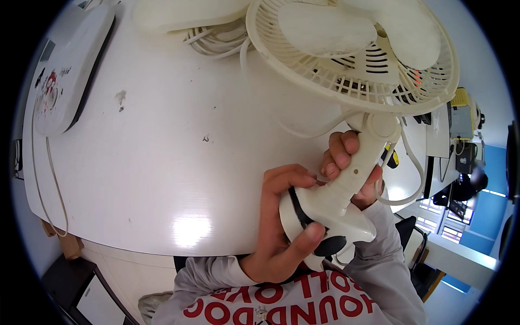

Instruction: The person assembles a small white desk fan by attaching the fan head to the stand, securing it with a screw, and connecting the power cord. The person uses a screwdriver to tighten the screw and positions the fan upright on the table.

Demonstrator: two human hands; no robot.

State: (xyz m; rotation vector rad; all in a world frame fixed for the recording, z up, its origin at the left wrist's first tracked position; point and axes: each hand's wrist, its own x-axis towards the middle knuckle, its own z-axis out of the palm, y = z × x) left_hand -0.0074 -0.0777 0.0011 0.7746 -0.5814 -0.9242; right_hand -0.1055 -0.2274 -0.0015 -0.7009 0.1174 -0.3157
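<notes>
A cream electric fan (355, 179) is tilted over the near right part of the table. Its round rear cage (346, 100) leans away at the top, with bare blades (327, 30) and no front grille over them. My right hand (341, 154) is wrapped around the fan's neck from behind, its fingers showing on the left side. My left hand (276, 216) grips the clamp-like base from the left, thumb beside a round black knob (330, 246). A black strip runs along the base by my left fingers. The cord loops to the right of the neck.
The white table (162, 146) has a few dark marks. A white case with a cartoon print (76, 70) lies far left, a thin cable (49, 179) below it. Coiled cable (222, 40) sits by a cream part (189, 13). A yellow-black object (392, 158) lies behind the neck.
</notes>
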